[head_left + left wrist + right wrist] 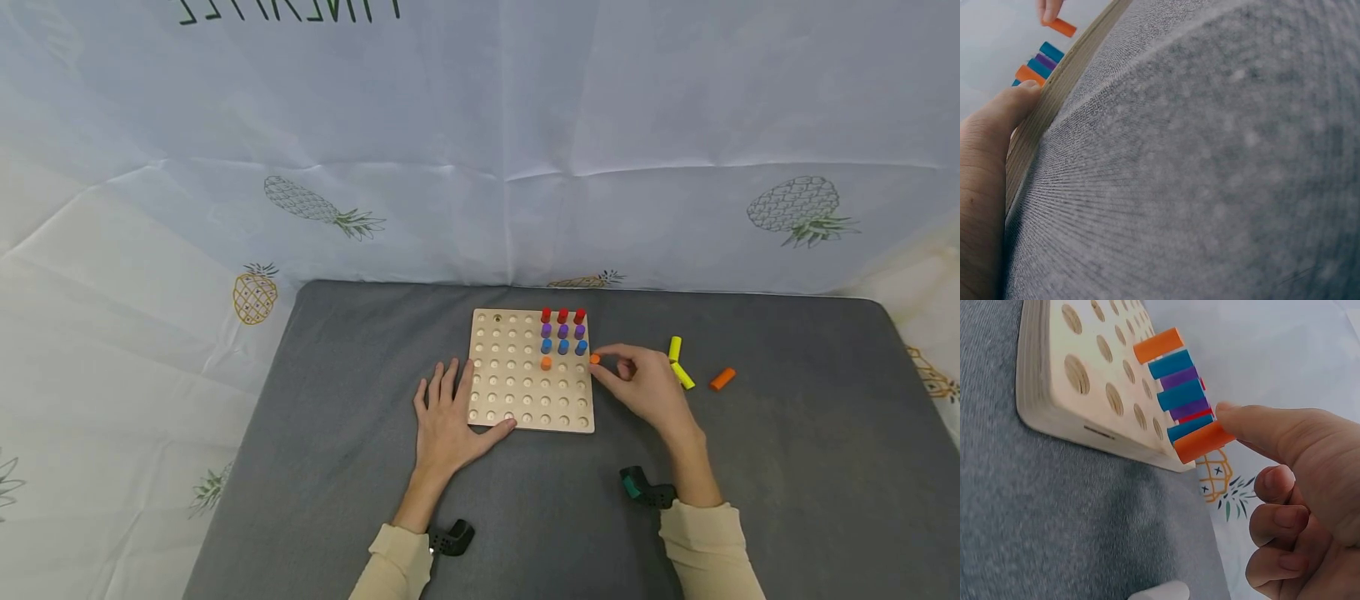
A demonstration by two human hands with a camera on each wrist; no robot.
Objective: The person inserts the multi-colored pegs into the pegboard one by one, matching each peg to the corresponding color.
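A square wooden pegboard [528, 400] lies on the grey cloth, dotted with round holes. Three red pegs [562, 316], three purple pegs [563, 331] and three blue pegs [563, 346] stand upright in rows at its far right part. Just in front of the blue row stands one orange peg [546, 363]. My right hand [648, 387] pinches another orange peg [1202, 442] between thumb and index finger, tilted, at the board's right edge; the other fingers are curled. My left hand [446, 425] rests at the board's near left corner, fingers spread, thumb along the near edge.
To the right of my right hand lie two yellow pegs [682, 375] and a loose orange peg [723, 379]. A pale curtain [465, 217] with pineapple prints hangs behind the table's far edge. Each wrist wears a black camera mount [648, 489].
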